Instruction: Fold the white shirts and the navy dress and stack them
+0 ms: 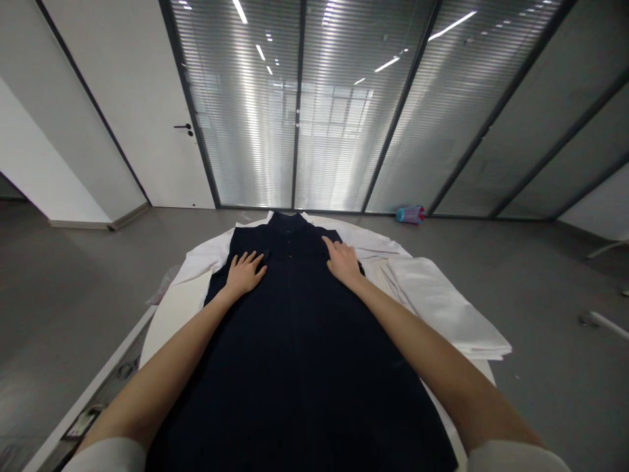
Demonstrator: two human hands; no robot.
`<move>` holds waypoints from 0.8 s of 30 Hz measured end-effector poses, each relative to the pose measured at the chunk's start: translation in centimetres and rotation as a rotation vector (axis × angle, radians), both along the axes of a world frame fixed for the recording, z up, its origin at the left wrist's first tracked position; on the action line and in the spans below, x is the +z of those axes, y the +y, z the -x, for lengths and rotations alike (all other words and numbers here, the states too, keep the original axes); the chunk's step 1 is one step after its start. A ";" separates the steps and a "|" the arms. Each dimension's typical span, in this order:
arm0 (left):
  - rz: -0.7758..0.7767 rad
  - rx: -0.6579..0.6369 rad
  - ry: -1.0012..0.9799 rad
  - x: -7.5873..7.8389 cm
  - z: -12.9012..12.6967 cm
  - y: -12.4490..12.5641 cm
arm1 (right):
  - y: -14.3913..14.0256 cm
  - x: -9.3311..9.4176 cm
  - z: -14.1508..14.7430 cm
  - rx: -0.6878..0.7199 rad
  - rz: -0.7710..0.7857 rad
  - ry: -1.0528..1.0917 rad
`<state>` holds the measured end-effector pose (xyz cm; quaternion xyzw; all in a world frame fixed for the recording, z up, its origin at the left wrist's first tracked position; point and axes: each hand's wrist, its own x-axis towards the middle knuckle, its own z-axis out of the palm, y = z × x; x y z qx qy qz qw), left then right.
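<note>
A dark navy garment with a stand collar and small front buttons lies spread out, its collar end away from me. My left hand rests flat on its upper left side, fingers spread. On the upper right, near the garment's edge, my right hand lies with the index finger stretched out and the other fingers partly bent. No held thing shows in either hand. White cloth shows under and around the garment's top. Folded white fabric lies to the right, its corner past the table edge.
The garment lies on a white table with a rounded far end. Below its left side is a shelf or frame with small items. A blue and pink object lies on the floor by the glass partition. A door stands left.
</note>
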<state>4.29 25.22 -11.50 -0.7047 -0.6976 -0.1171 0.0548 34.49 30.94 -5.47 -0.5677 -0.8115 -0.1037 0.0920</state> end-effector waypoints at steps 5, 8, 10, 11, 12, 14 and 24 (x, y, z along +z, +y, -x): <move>0.003 -0.003 -0.014 0.0 0.0 0.0 | -3.1 -2.1 0.7 0.031 0.079 -0.040; 0.005 -0.002 -0.016 0.0 0.0 0.0 | -3.1 -2.5 0.2 0.046 0.038 -0.032; 0.007 -0.003 -0.011 0.0 0.0 0.0 | -3.1 -3.0 -0.1 0.057 0.013 -0.005; 0.006 -0.005 -0.006 0.0 0.0 0.0 | -3.1 -3.2 -0.2 0.059 0.007 0.014; 0.005 -0.008 0.001 0.1 0.0 0.0 | -3.1 -3.5 -0.3 0.059 0.004 0.035; 0.000 -0.011 0.015 0.1 -0.1 -0.1 | -3.2 -3.9 -0.4 0.057 0.004 0.074; 0.005 -0.004 0.002 0.0 0.0 0.0 | -3.0 -4.2 -0.7 0.049 0.070 0.148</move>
